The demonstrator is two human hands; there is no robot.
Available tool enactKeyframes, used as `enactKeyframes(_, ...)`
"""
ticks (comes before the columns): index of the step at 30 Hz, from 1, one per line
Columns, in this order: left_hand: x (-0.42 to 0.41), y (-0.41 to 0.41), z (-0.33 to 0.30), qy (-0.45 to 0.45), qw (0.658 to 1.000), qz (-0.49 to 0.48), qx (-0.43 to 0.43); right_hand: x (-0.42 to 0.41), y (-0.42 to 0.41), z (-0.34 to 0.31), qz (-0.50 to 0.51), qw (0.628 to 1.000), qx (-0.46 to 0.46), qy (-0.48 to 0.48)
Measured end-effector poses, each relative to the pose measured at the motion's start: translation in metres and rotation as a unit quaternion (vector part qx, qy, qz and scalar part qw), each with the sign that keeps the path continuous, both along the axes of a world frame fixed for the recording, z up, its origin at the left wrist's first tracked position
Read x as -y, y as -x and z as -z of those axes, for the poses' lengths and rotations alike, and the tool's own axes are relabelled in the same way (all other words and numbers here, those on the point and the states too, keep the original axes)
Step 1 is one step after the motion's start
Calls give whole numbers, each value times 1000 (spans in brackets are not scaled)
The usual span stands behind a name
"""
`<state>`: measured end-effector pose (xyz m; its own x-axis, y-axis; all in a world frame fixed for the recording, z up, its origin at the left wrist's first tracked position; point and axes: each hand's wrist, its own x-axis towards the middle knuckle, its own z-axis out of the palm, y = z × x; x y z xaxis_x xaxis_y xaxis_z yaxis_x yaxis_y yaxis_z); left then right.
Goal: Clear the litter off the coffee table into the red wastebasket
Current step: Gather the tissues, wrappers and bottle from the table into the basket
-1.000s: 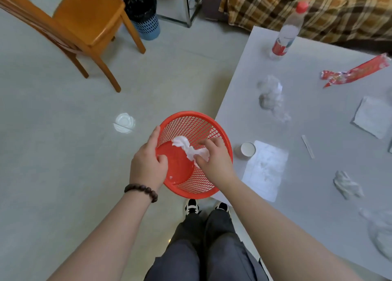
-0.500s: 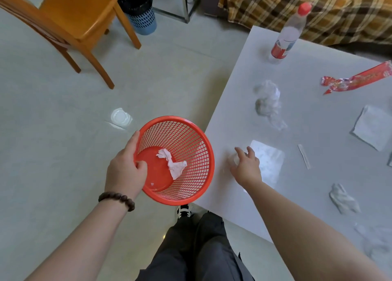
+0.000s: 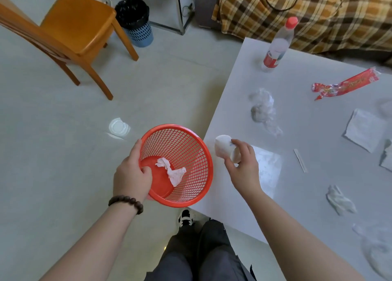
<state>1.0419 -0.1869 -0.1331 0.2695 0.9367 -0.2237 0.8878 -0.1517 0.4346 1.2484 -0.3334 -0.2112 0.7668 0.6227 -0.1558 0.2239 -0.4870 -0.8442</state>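
1. The left hand (image 3: 131, 180) grips the rim of the red wastebasket (image 3: 186, 153), thumb inside the mesh wall and the other fingers underneath, holding it tilted just off the near corner of the tabletop (image 3: 307, 85).
2. A crumpled white tissue (image 3: 171, 171) lies on the basket's solid red bottom.
3. The right hand (image 3: 244, 166) holds a small white paper cup (image 3: 224, 148), its fingers closed around the cup's side; the cup is lifted above the tabletop edge, just beside the basket's rim.
4. Under that hand a flat white sheet (image 3: 268, 168) lies on the tabletop.
5. Further litter is spread on the tabletop: a clear crumpled plastic wrap (image 3: 263, 108), a red snack wrapper (image 3: 347, 85), a folded white napkin (image 3: 364, 130), a thin paper strip (image 3: 300, 160), a crumpled tissue wad (image 3: 339, 202) and a clear plastic bag (image 3: 377, 246) at the near right.
6. A water bottle (image 3: 277, 45) with a red cap stands upright near the far edge.
7. On the floor (image 3: 53, 153), a clear plastic lid (image 3: 117, 127) lies to the left of the basket, well apart from a wooden chair (image 3: 72, 32) and a black-lined bin (image 3: 135, 21).
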Motion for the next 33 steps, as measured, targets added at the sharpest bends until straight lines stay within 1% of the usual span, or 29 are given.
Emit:
enactKeyframes(2,3,-4,-5,5,1000,4,10,-6,13,-22,-15,999,13,-44)
enactKeyframes(4,7,-8,-12,12,999,15,27,-14,28,-38,-68,996,0,-49)
enactKeyframes(7,19,-12,-26,13,997,48,63,-22,49,-51,-176,984,-21,11)
enactKeyframes(9,28,-14,-34,16,993,73,88,-19,59,-54,-192,980,-33,49)
enactKeyframes(11,35,-16,-41,25,989,95,110,-10,65,-59,-169,982,-38,75)
enactKeyframes(15,48,-25,-53,20,979,151,137,17,66,-73,-122,985,-3,121)
enactKeyframes(17,54,-33,-55,23,974,177,141,36,62,-82,-82,989,-1,119)
enactKeyframes(21,70,-55,-55,50,968,207,131,91,49,-100,32,994,21,106)
enactKeyframes(24,91,-71,-54,61,964,224,126,149,36,-105,114,986,26,118)
enactKeyframes(28,121,-91,-49,73,962,235,119,232,18,-92,205,965,0,162)
enactKeyframes(31,149,-109,-44,73,960,244,115,288,3,-74,234,952,-26,195)
enactKeyframes(33,172,-124,-39,75,961,241,112,322,-10,-61,234,948,-36,214)
